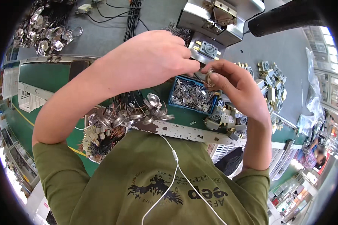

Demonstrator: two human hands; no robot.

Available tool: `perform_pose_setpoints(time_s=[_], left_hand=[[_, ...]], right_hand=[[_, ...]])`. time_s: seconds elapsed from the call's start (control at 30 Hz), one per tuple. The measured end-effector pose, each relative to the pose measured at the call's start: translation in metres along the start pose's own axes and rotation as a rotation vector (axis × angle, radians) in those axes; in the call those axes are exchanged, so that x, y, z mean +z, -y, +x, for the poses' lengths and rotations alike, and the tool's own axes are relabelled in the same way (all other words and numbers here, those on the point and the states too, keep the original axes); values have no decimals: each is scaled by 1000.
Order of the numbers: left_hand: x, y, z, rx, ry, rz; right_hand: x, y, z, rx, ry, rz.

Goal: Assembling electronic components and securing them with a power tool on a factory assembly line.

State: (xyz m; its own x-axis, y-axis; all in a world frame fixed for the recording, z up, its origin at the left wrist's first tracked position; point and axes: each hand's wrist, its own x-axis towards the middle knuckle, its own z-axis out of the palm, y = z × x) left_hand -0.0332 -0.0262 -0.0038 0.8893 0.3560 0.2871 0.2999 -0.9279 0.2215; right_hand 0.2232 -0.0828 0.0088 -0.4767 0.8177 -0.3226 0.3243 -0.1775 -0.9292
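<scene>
My right hand [238, 84] pinches a round, shiny metal cup-shaped part [210, 78] between thumb and fingers. Right beside it, my left hand [161, 56] is closed, its fingertips pressed together; whatever they hold is hidden. Both hands are above the far side of a blue tray [172, 91] filled with small metal clips [191, 94]. Past the fingertips, a grey block with a round centre and brass tabs [208, 48] sits on a metal fixture [225, 22].
Similar round metal parts with wires [120, 118] lie along the near edge; more [45, 35] are heaped far left. Grey blocks [272, 84] pile up at right. A black cable bundle [132, 22] lies at the back. A dark tube [285, 18] juts in far right.
</scene>
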Motion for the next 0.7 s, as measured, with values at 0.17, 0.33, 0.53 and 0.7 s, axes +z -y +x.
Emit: perform_pose_setpoints(time_s=[0.17,0.33,0.53,0.7], left_hand=[[2,-9,3,-65,-78,-98],[6,-11,5,-114,-56,-68],[0,-9,2,-71,27,-37],[4,-12,2,-126,4,-7]], right_hand=[[33,-9,-22,-79,-434,128],[49,-21,-21,-157,-525,44],[14,-5,-5,-17,-53,-65],[36,-20,-18,-142,-323,-119]])
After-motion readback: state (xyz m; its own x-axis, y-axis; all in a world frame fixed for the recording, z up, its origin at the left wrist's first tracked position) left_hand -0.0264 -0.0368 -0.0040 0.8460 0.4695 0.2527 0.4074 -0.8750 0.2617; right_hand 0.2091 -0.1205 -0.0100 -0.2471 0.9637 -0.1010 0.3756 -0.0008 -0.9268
